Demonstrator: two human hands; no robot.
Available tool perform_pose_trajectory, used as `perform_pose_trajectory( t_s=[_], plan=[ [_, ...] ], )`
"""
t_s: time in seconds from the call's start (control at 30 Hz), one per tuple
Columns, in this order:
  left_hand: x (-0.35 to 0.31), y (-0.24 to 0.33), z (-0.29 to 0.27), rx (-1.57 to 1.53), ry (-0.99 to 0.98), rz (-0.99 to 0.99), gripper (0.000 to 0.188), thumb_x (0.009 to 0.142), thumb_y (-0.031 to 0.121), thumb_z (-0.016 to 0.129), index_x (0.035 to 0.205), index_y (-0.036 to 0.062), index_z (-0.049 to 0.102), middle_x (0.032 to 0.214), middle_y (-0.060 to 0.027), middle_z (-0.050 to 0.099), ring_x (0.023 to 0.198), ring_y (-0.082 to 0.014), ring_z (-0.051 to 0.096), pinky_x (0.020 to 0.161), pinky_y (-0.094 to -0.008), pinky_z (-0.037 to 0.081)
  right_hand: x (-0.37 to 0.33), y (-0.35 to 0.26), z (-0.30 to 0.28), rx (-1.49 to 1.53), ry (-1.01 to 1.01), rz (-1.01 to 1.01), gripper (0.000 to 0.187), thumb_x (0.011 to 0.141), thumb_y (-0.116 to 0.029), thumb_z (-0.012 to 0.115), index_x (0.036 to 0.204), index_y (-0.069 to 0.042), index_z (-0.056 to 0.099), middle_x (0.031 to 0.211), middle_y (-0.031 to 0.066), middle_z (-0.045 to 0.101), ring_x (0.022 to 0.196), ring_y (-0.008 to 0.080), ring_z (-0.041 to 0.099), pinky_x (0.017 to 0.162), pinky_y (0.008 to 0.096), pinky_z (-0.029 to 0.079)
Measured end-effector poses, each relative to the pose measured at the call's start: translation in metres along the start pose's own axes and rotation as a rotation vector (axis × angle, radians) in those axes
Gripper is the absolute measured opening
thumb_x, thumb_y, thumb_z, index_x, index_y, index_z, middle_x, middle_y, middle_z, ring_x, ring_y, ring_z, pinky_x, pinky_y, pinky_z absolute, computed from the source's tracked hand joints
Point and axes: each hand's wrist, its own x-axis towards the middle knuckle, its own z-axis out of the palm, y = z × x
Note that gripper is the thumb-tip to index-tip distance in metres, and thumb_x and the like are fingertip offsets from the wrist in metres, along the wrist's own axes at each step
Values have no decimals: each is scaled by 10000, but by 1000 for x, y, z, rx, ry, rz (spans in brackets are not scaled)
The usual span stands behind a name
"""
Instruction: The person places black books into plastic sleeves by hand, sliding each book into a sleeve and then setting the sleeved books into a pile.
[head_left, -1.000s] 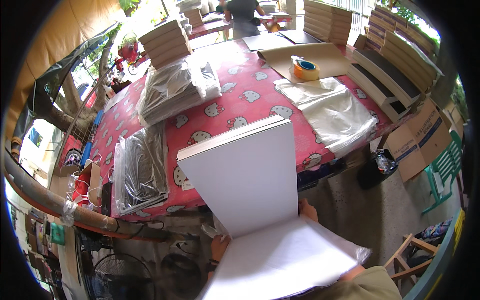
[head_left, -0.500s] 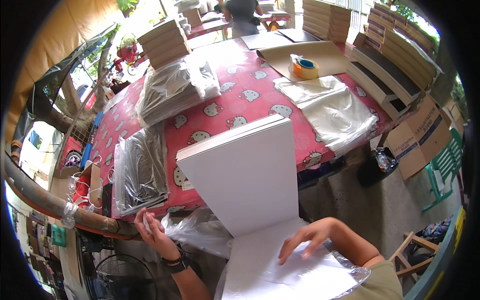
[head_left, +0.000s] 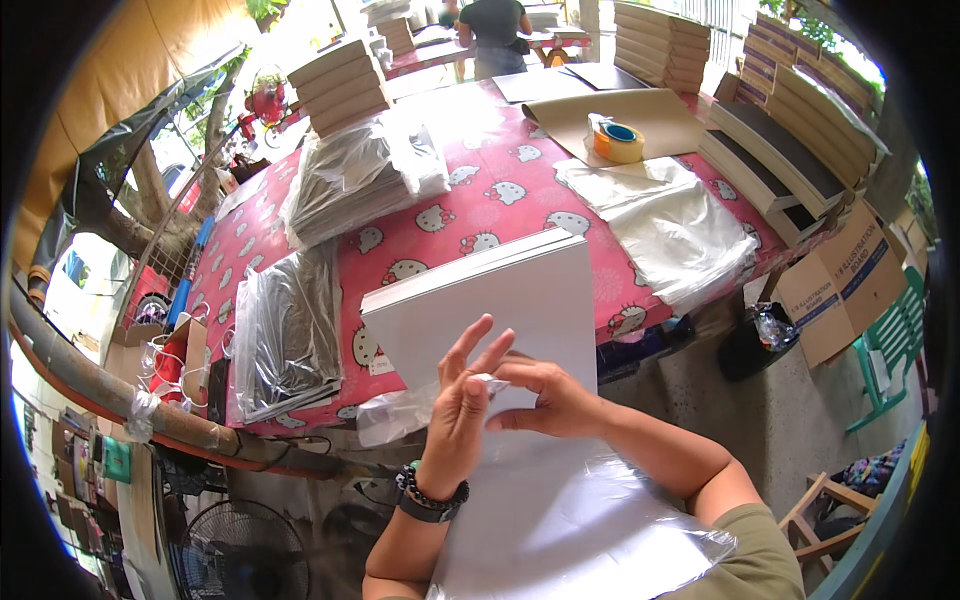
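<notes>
White boards (head_left: 500, 310), stacked, lean from the person's lap against the edge of the pink-clothed bench (head_left: 480, 215), their lower part inside a clear plastic bag (head_left: 580, 520). Both hands meet at the bag's mouth: left hand (head_left: 462, 395) with fingers spread, right hand (head_left: 545, 395) pinching the film.

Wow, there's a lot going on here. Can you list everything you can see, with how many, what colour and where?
White board stack: one, white, leaning on the table's near edge.
Clear plastic bag: one, see-through, over the stack's lower end.
Table: one, pink patterned cloth, centre.
Bagged stacks: at least two, silvery plastic, table's left.
Loose plastic bags: a pile, clear, table's right.
Tape roll: one, tan with a blue core, far right.
Cardboard box: one, brown, floor at right.
Fan: one, black, lower left.
Another person: one, dark top, far end.
Left hand: fingers spread, at the bag's opening.
Right hand: pinching the bag's edge.
</notes>
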Motion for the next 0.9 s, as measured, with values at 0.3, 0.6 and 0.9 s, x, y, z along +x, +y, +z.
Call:
perform_pose_trajectory(
  t_s=[0.3, 0.6, 0.9],
  plan=[
    [-8, -7, -5, -306, 220, -281, 200, 842, 114, 527, 979, -17, 592, 875, -27, 540, 771, -72, 508, 692, -193, 411, -3, -11, -16, 344, 192, 290, 115, 798, -96, 595, 843, -12, 531, 711, -4, 530, 686, 56, 496, 637, 201, 420],
    [-2, -4, 10, -521, 222, -302, 304, 780, 34, 585, 1061, -46, 500, 893, -72, 591, 776, -87, 556, 669, -208, 453, 4, -1, -16, 620, 214, 249, 97, 784, -62, 602, 846, -4, 555, 766, 6, 561, 753, 64, 516, 688, 202, 413],
    [0, -4, 1, -581, 135, -493, 209, 811, 109, 578, 971, -22, 550, 833, -43, 586, 725, -58, 524, 625, -172, 408, 0, -7, -19, 245, 293, 274, 157, 850, -154, 531, 807, -4, 538, 695, -13, 515, 681, 56, 473, 648, 186, 404]
  ],
)
